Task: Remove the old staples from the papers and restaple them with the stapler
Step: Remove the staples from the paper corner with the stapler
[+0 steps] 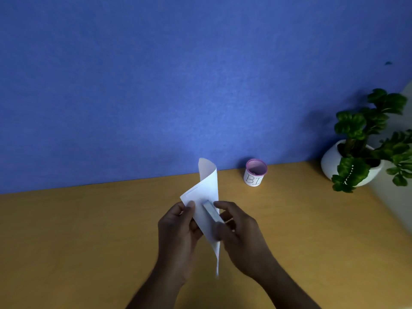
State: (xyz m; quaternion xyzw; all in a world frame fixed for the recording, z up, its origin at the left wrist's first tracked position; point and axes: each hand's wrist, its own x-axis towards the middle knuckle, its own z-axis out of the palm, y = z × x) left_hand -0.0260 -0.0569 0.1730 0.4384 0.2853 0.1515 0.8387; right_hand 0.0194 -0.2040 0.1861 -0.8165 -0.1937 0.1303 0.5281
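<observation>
The papers (206, 197) are pinched at their left edge by the left hand (178, 228), raised off the surface (78, 241); a pale stapler (213, 212) is gripped against them by the right hand (239, 228), whose fingers (223, 206) are curled round it. Beyond, right, a pink cup (255, 172) and plant (365, 141) are seen.

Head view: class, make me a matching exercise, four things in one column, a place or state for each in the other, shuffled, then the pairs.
1. papers
2. stapler
3. pink cup
4. potted plant

a. far right of the desk
b. held in the right hand
c. on the desk by the blue wall
d. curled, pinched by the left hand

Pairs: 1-d, 2-b, 3-c, 4-a
</observation>
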